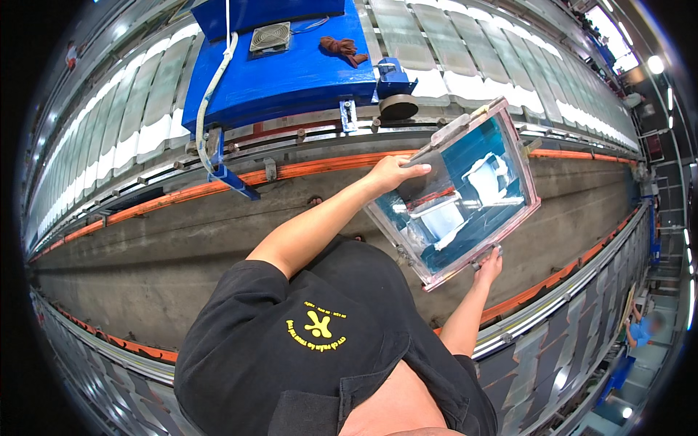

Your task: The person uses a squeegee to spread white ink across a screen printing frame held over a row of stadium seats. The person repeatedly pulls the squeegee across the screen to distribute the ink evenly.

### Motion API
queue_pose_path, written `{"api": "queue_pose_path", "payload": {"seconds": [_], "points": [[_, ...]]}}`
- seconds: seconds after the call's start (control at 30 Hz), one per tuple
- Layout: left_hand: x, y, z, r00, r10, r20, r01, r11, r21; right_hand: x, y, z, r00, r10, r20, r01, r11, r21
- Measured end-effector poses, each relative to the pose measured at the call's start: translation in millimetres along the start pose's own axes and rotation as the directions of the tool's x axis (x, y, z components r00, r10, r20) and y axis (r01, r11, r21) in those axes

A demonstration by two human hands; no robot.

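Both my hands hold a screen printing frame (pixel 520 151), tilted in front of me over the aisle. It has a pale, stained rim and a blue-green mesh with two whitish patches. My left hand (pixel 397 175) is closed on its upper left side, with the thumb over the edge. At the lower right edge, my right hand (pixel 489 266) grips the rim beside a small metal fitting (pixel 480 254). The fingers under the frame are partly hidden.
A blue machine carriage (pixel 283 87) stands ahead with a fan (pixel 270 38), a brown cloth (pixel 343 51) and a pale hose (pixel 211 91). Orange rails (pixel 305 171) line the concrete aisle floor (pixel 182 232). Long printing tables (pixel 465 43) flank it. A person in blue (pixel 640 330) is far right.
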State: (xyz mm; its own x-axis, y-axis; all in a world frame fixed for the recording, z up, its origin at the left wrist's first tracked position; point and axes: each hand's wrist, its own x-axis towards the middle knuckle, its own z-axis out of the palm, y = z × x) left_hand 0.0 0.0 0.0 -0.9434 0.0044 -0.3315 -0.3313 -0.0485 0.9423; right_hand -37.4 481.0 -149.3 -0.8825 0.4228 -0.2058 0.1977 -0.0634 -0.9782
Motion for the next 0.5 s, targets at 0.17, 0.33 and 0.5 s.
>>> {"api": "queue_pose_path", "payload": {"seconds": [0.17,0.33,0.5], "points": [[20,9,7,0.999,0.043,-0.014,-0.043,0.999,-0.004,22,-18,11,0.999,-0.032,-0.004,0.032,0.999,0.017],[21,7,7,0.999,0.046,-0.001,-0.046,0.999,-0.029,24,-7,9,1.000,-0.018,-0.014,0.018,1.000,0.014],[2,5,2,1.000,-0.009,-0.017,0.009,1.000,0.010,-8,12,8,0.990,0.125,-0.065,-0.123,0.992,0.033]]}}
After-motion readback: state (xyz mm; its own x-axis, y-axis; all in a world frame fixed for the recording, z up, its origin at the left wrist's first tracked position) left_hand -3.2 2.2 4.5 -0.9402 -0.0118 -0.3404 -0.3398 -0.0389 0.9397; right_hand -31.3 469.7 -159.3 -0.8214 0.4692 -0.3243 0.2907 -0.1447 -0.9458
